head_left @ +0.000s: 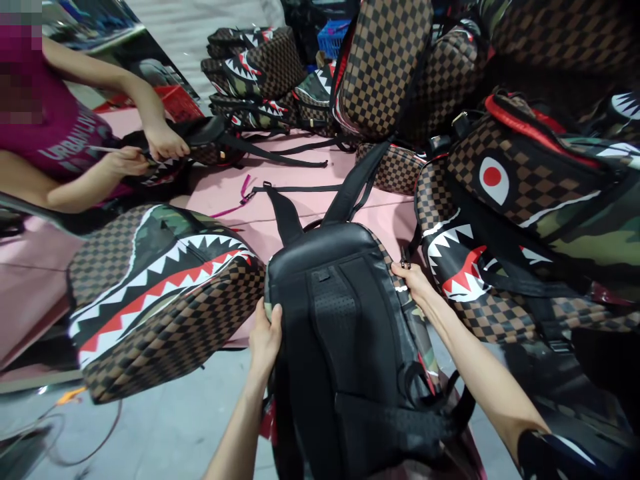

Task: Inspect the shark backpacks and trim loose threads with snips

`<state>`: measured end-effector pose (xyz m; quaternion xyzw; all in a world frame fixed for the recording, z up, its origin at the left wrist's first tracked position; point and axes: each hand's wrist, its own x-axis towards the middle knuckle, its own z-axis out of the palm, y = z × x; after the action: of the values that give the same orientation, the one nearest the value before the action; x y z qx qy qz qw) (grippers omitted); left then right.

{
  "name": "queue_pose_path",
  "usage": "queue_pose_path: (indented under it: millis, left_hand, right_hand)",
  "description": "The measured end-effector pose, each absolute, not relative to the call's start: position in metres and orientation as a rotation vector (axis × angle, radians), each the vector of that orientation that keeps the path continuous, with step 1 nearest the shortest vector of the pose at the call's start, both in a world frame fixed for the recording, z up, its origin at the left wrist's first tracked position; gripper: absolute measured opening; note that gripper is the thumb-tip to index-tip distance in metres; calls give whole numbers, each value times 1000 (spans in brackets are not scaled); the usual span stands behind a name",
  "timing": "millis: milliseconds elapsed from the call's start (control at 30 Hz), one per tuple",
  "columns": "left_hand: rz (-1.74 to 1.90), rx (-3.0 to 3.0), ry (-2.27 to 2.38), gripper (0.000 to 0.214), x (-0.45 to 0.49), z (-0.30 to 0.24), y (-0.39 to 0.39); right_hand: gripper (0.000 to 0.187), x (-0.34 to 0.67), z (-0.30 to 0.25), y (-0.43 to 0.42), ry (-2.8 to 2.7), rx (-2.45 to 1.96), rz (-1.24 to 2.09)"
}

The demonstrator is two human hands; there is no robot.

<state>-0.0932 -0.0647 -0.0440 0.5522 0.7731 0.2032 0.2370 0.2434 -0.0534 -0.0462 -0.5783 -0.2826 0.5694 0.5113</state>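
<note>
A backpack [336,320] lies in front of me with its black padded back panel facing up. Its shoulder straps stretch away across the pink table. My left hand [265,333] grips the backpack's left edge, thumb on top and the other fingers hidden beneath. On the opposite side, my right hand [411,279] pinches the checkered edge near the upper corner. Close to my left hand is a checkered backpack with a shark-mouth print [165,293]. Beyond my right hand stands another shark-print backpack [495,180] with a red-ringed opening.
At the upper left, a co-worker's hands [167,141] work on another bag. Stacked checkered bags [260,67] and an upright one [385,67] stand at the back of the pink table [220,190]. A blue crate [333,38] is behind. Cables [95,453] lie on the floor.
</note>
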Motion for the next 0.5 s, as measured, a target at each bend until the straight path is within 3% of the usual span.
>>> queue_pose_path:
  millis: [333, 500]
  left_hand:
    - [666, 1480, 2012, 50, -106, -58, -69]
    - [777, 1485, 1941, 46, -110, -65, -71]
  right_hand:
    - [35, 257, -41, -118, -825, -1678, 1137]
    - [42, 256, -53, -134, -781, -1694, 1204]
